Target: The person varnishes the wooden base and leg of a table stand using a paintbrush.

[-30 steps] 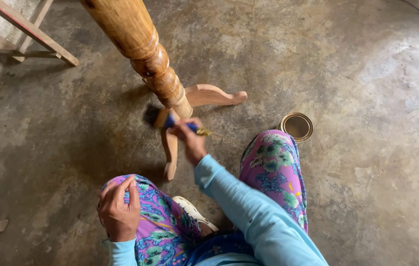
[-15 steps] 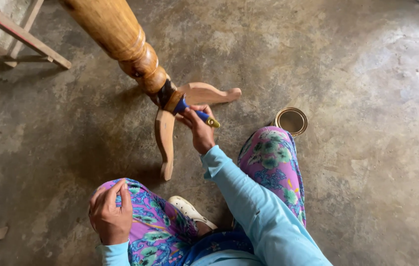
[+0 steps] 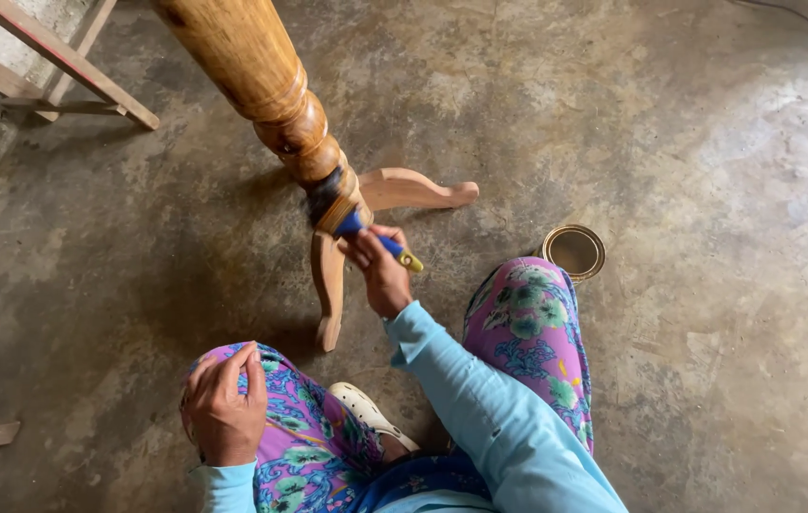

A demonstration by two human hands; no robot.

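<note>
Gripping a blue-handled brush, the fingers of the right hand are pressing its dark bristles against the lower turned part of the wooden post, handle running down-right toward the person. The left hand is lying loosely curled on the knee, holding nothing, well apart from post, open tin and concrete floor.
</note>
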